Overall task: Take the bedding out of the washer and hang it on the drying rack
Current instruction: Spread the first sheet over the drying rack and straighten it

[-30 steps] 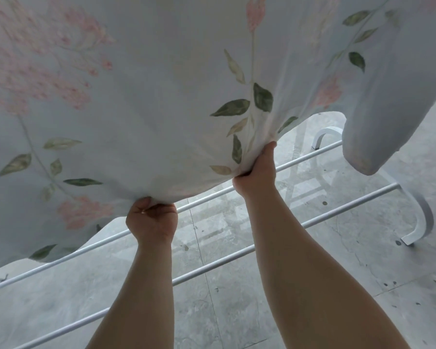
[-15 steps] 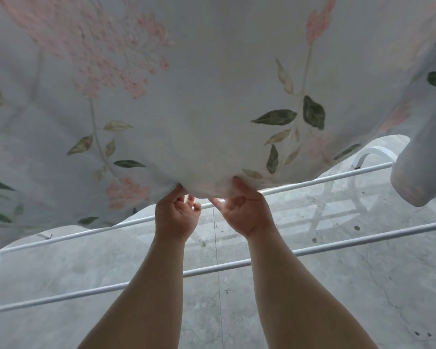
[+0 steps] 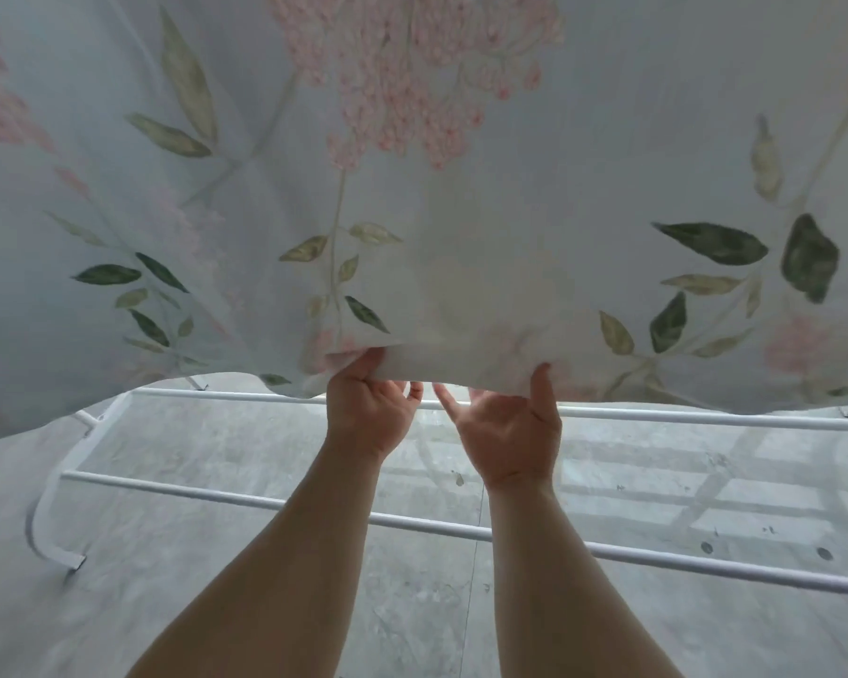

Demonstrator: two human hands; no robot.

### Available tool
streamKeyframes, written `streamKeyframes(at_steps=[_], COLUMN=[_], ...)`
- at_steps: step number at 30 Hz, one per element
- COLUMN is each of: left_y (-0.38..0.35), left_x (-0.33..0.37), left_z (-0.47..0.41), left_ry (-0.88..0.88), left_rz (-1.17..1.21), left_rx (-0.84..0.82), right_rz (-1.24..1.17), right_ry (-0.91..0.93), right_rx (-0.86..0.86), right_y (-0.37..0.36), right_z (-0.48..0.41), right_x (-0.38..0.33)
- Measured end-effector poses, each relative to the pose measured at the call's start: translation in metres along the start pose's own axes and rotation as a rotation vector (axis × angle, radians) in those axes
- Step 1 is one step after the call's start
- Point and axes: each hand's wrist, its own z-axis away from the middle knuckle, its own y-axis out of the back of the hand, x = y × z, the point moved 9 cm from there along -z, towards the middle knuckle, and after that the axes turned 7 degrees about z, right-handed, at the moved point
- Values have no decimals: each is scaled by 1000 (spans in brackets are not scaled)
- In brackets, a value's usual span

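Bedding (image 3: 461,212) = pale sheet with pink flowers and green leaves, stretched wide across the upper part of view, lower edge held up over the drying rack (image 3: 706,418). Its top and both sides are cut off by the frame, so full size unknown.

Left hand (image 3: 368,413): curled on the bottom hem, thumb on the near side, fingers tucked under, cloth bunched in the grip. Right hand (image 3: 510,428): just beside it, palm toward camera, thumb (image 3: 540,384) lying up over the hem, pinching the same edge; some fingertips go behind the cloth, one pokes out below the hem. The hands are close together but apart.

Rack: white, two long rails visible below the hem. The far rail is partly covered by the sheet and the hands; the near rail passes behind both forearms. Curved white end piece at left, foot on the grey floor (image 3: 216,604). Right end of rack is cut off. Cannot tell if the sheet rests on any rail; contact would be hidden behind the cloth. Rail shadows and a few dark spots on the floor at right.
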Motion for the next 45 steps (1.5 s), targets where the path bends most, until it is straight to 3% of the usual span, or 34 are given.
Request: streamKeyframes(at_steps=[3,5,9,14,18,21,27,32,39,42,45], left_y=[1,4,15,30,47,62,91,118,141,144,147], left_x=[-10,-7,19,78,116,129,158,213,276,293,300], left_z=[1,2,-2,-23,-29,-27,-25,-27,-37,-46,-51], left_ry=[7,-3,-2,-55,-86,-46,-10,-105,-169,-188,-200], left_rz=[-20,-19,-19,354,440,438,553,653,732,757,776], left_rx=[-29,-32,-21,-79,-78,-25,-85,-143,-240,-233,-223], right_rz=[72,112,322,266,214,319,591,586,405,304,274], right_ry=[-117,-143,-1,149,199,91,-61,-99,125,133,27], right_rx=[80,241,464,627,570,466,384,477,695,637,559], right_y=[-1,7,15,11,-5,-9,-10,-10,-2,-9,-9], right_z=[1,-3,-2,3,-2,-11,-36,-38,-40,-46,-50], right_x=[30,32,3,-16,-3,37,128,169,154,162,197])
